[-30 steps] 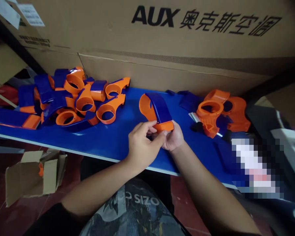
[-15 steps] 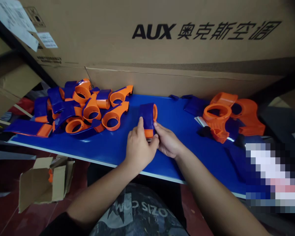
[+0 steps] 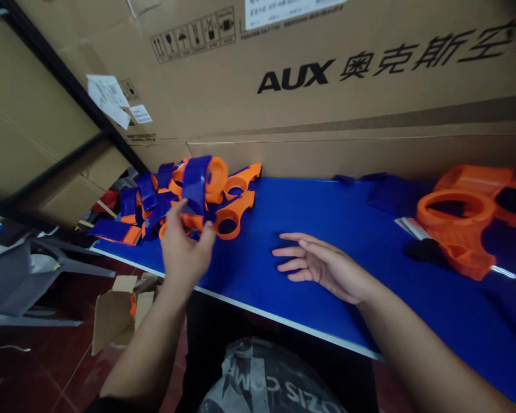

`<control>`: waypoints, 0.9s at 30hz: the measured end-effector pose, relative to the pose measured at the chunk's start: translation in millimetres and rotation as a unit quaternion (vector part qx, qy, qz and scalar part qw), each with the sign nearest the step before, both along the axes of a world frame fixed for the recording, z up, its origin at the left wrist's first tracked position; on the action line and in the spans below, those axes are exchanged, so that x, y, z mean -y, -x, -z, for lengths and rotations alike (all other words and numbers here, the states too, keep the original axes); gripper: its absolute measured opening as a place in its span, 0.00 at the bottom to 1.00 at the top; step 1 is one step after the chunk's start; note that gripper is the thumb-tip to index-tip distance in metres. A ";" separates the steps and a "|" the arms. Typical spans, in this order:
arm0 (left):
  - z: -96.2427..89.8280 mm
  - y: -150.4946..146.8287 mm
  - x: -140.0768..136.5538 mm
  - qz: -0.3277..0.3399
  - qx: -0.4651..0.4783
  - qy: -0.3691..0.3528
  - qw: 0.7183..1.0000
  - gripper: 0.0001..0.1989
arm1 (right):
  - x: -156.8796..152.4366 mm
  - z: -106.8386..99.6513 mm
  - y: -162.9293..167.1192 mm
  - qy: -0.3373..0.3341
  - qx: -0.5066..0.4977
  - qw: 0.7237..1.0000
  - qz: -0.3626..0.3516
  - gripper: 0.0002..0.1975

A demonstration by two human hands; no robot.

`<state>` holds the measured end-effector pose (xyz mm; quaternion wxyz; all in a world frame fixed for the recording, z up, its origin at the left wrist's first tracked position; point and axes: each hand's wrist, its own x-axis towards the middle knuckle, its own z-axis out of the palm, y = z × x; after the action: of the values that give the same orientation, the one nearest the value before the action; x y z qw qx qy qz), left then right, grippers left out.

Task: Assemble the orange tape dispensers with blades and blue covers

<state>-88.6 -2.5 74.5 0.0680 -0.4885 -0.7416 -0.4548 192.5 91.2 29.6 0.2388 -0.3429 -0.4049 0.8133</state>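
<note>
An orange-and-blue plastic tape dispenser [image 3: 196, 178] is held up by my left hand [image 3: 184, 246], thumb and fingers around its lower end. Behind and beside it lies a pile of similar tape dispensers, among them an orange ring-shaped one [image 3: 229, 222] and one with a flat blue panel [image 3: 114, 230]. My right hand [image 3: 320, 264] hovers over the blue tabletop [image 3: 284, 212], fingers spread and nothing in them. Larger orange parts [image 3: 456, 212] with a round opening sit on the right side of the table, beyond my right hand.
A large cardboard box [image 3: 223, 92] stands along the table's back edge. On the floor at left are an open carton [image 3: 116, 321] and a grey plastic stool [image 3: 21, 281]. A black metal frame bar [image 3: 69, 86] rises at the left. Dark blue pieces [image 3: 395, 192] lie toward the back right.
My left hand has carried the tape dispenser left, to the pile. My right hand has let go of it and opened. The view has turned left.
</note>
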 end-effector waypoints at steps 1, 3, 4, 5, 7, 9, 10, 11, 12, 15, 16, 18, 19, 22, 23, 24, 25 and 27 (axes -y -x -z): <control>-3.9 23.6 -0.5 -0.035 0.006 -0.004 0.999 0.33 | -0.2 -0.1 0.3 -0.003 0.005 1.000 0.000 0.21; -10.2 70.9 -3.9 -0.090 0.002 -0.001 0.996 0.30 | -0.8 0.1 0.7 -0.006 0.014 1.000 -0.001 0.21; -12.4 93.2 -6.5 -0.116 -0.003 -0.001 0.993 0.29 | -1.2 0.5 0.8 -0.006 0.017 1.000 -0.001 0.21; -14.2 113.9 -9.5 -0.138 -0.009 0.006 0.990 0.28 | -1.6 1.0 1.0 -0.004 0.020 1.000 -0.001 0.21; -16.0 149.2 -16.8 -0.182 -0.012 0.021 0.983 0.27 | -2.7 2.1 1.5 0.000 0.026 1.000 0.001 0.21; -15.6 175.3 -25.4 -0.211 -0.013 0.047 0.976 0.26 | -3.7 2.6 2.1 0.001 0.032 0.999 0.002 0.21; -14.8 184.9 -30.0 -0.218 -0.013 0.059 0.974 0.25 | -4.1 2.4 2.5 0.001 0.035 0.999 0.001 0.21; -13.7 192.5 -34.6 -0.221 -0.015 0.072 0.973 0.25 | -4.6 2.1 2.8 0.001 0.036 0.999 -0.001 0.21; -12.4 198.1 -39.0 -0.220 -0.016 0.083 0.972 0.25 | -4.9 1.7 3.0 0.001 0.037 0.999 -0.003 0.21; -8.4 205.4 -49.8 -0.212 -0.016 0.117 0.970 0.25 | -6.1 2.0 2.8 0.002 0.038 0.999 -0.001 0.20; -7.1 205.3 -52.3 -0.211 -0.015 0.126 0.969 0.26 | -6.6 3.2 2.5 0.002 0.039 0.999 0.000 0.20; -4.5 202.9 -55.7 -0.211 -0.015 0.138 0.968 0.28 | -8.2 7.1 1.6 0.001 0.039 0.999 0.001 0.21; -3.4 201.0 -56.7 -0.210 -0.015 0.138 0.968 0.30 | -9.2 9.5 1.1 0.001 0.038 0.999 0.000 0.21; -1.2 195.5 -57.6 -0.196 -0.014 0.124 0.973 0.36 | -12.0 15.2 0.1 0.001 0.034 0.999 -0.008 0.21; -1.5 194.3 -56.7 -0.190 -0.014 0.118 0.975 0.37 | -12.4 15.7 0.1 0.001 0.034 0.999 -0.009 0.21; -2.6 193.4 -55.0 -0.185 -0.016 0.113 0.976 0.39 | -12.2 15.2 0.4 0.001 0.034 0.999 -0.008 0.21; -4.7 192.3 -52.2 -0.182 -0.022 0.108 0.977 0.40 | -11.4 13.8 0.9 0.001 0.035 0.999 -0.005 0.21; -11.4 187.2 -43.2 -0.185 -0.041 0.097 0.977 0.42 | -8.0 8.8 2.4 -0.002 0.036 0.999 0.003 0.21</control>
<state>-275.8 40.7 85.9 0.1341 -0.3655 -0.8560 -0.3401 190.2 99.2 20.8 0.2273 -0.3725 -0.4140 0.7988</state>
